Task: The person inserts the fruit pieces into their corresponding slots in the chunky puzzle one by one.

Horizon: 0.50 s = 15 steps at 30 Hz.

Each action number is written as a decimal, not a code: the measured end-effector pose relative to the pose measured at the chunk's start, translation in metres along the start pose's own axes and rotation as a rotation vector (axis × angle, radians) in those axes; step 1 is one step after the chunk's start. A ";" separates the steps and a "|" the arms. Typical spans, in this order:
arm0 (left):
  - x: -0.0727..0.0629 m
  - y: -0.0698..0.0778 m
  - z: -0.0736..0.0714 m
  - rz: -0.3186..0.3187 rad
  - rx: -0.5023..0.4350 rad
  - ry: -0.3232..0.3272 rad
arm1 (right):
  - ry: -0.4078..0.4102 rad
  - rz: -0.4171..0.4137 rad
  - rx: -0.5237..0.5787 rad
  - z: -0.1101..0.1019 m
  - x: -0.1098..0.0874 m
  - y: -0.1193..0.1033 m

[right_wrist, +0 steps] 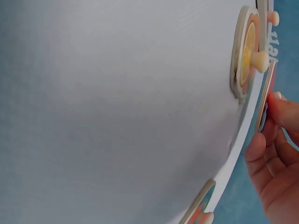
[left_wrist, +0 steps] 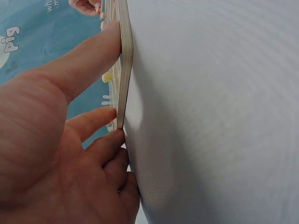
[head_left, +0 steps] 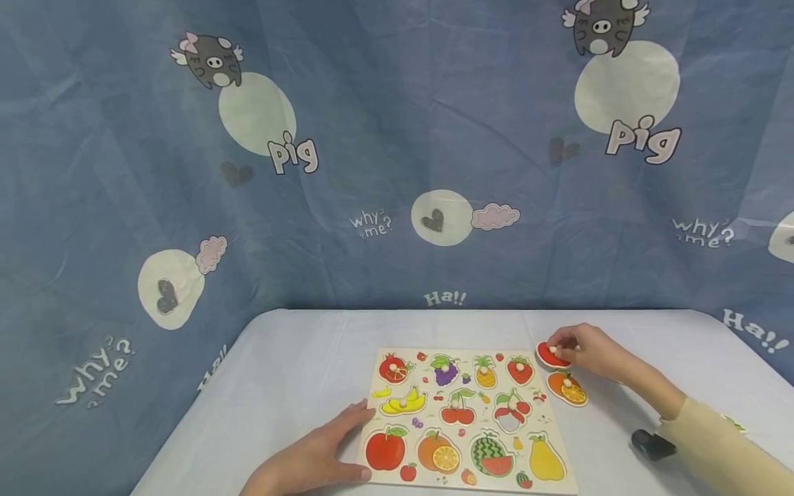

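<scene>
A wooden fruit puzzle board (head_left: 428,430) lies flat on the white table. My left hand (head_left: 316,451) rests at its left edge, thumb by the near corner and fingers stretched along the side; the left wrist view has the thumb (left_wrist: 88,60) against the board's edge. Past the board's far right corner, my right hand (head_left: 589,350) pinches a red puzzle piece (head_left: 546,355) by its small knob. In the right wrist view this piece (right_wrist: 266,93) is seen edge-on, its printed fruit mostly hidden. Just nearer lies an orange puzzle piece (head_left: 566,389).
Knobbed pieces such as the grapes (head_left: 444,372) and bananas (head_left: 404,403) sit in the board's upper rows. The bottom row, with the pear (head_left: 546,460), shows pictures without knobs. A black object (head_left: 653,445) lies beside the right forearm, and a green-topped piece (head_left: 735,422) peeks out beyond the sleeve.
</scene>
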<state>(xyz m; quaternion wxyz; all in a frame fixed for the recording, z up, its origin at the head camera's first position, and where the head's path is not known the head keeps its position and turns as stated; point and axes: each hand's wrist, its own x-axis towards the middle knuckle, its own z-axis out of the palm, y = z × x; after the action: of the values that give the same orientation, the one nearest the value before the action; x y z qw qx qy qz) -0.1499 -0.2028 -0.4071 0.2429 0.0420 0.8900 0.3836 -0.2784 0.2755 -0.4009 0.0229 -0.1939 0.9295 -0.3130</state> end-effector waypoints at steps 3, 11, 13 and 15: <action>0.000 0.000 0.000 0.003 0.001 0.002 | 0.005 -0.015 0.004 -0.001 -0.002 -0.002; -0.001 0.000 -0.001 0.020 0.005 0.003 | 0.019 -0.026 -0.007 -0.004 -0.008 -0.006; -0.001 0.000 -0.002 0.021 0.005 0.004 | 0.023 -0.026 -0.008 -0.004 -0.010 -0.007; -0.002 0.000 -0.002 0.022 0.008 0.004 | 0.033 -0.018 -0.010 -0.004 -0.012 -0.009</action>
<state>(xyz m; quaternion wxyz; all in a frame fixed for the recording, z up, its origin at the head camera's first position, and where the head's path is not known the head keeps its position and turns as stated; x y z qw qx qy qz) -0.1492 -0.2043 -0.4054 0.2366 0.0522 0.8916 0.3827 -0.2648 0.2758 -0.3930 0.0037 -0.1969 0.9296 -0.3116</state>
